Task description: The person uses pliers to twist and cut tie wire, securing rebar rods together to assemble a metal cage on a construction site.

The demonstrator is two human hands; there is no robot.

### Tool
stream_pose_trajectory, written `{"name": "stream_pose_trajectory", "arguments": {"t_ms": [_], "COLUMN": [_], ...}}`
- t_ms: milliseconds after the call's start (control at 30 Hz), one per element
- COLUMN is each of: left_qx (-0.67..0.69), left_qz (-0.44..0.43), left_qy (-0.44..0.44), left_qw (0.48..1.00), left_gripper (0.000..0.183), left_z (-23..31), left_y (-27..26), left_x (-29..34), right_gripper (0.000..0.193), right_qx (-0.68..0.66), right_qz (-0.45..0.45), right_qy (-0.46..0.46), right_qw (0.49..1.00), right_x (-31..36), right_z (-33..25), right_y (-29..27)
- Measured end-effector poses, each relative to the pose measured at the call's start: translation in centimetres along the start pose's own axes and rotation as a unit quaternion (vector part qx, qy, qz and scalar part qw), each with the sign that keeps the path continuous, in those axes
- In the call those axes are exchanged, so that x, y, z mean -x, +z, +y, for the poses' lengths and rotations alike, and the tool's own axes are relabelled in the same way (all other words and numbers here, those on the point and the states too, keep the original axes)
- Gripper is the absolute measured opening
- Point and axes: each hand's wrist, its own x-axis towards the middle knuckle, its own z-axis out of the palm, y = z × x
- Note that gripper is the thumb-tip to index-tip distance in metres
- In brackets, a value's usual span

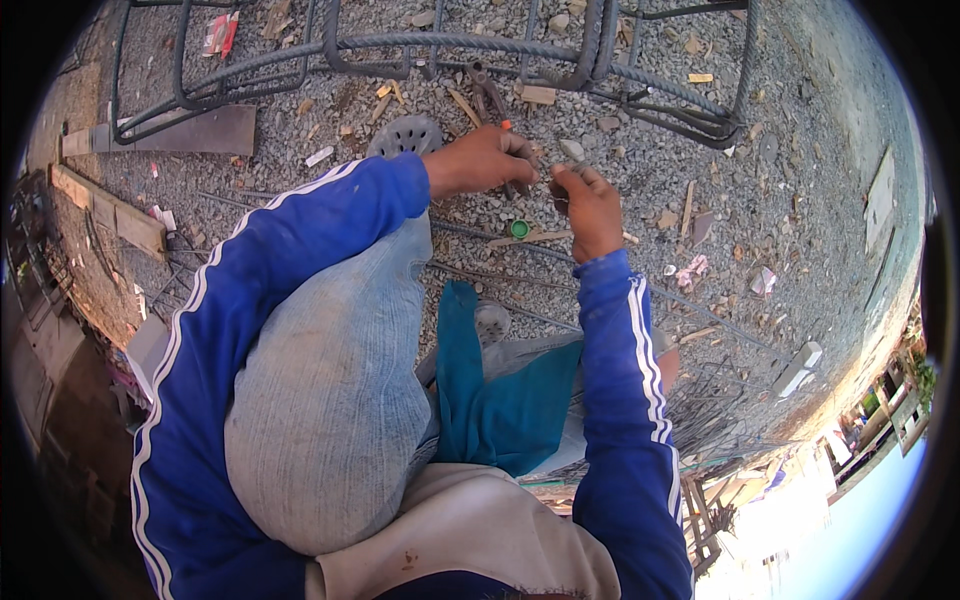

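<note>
Bent knee in pale denim (330, 400), closest to lens; blue striped sleeves beyond, reaching out over gravel (800, 200). Left hand (480, 160): clenched on pliers (488, 95), orange-tipped handle protruding, jaws aimed toward rebar cage (450, 45), probably for tying. Right hand (590, 205): fingers curled, pinching something small and thin, apparently wire; too small to confirm. Green cap (519, 228) on ground between wrists.

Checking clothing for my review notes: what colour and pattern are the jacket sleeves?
Blue jacket sleeves with white stripes running down each arm, clearest in the head view.
</note>
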Motion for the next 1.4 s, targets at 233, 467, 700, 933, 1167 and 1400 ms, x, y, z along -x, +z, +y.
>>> {"name": "stream_pose_trajectory", "arguments": {"t_ms": [233, 467, 700, 933, 1167, 1400], "left_qx": [0.070, 0.068, -0.016, 0.069, 0.293, 0.351], "left_qz": [0.020, -0.026, 0.024, 0.110, 0.199, 0.064], "left_qy": [0.028, 0.010, 0.036, 0.142, 0.335, 0.481], "left_qw": [0.997, 0.997, 0.999, 0.981, 0.873, 0.801], "left_gripper": [0.014, 0.015, 0.014, 0.017, 0.013, 0.011], "left_z": [-2.5, 1.1, -0.3, 1.6, 9.7, 17.7], "left_y": [-0.8, 0.3, -3.9, -6.0, -7.4, -3.8], "left_x": [-1.6, 1.1, 5.3, 15.3, 25.7, 35.1], "right_gripper": [0.029, 0.034, 0.038, 0.040, 0.042, 0.065], "right_qx": [0.163, 0.225, 0.212, 0.247, 0.208, 0.273], "right_qz": [0.069, 0.143, 0.206, 0.226, 0.262, 0.368], "right_qy": [-0.068, 0.031, 0.088, 0.189, 0.144, -0.057], "right_qw": [0.982, 0.963, 0.951, 0.923, 0.931, 0.887], "right_x": [-0.7, -2.4, -5.1, -6.9, -10.8, -4.6], "right_z": [0.0, 1.5, 1.9, 0.4, 5.6, 0.7], "right_y": [0.4, -2.4, -2.6, -2.5, -6.7, -6.1]}}
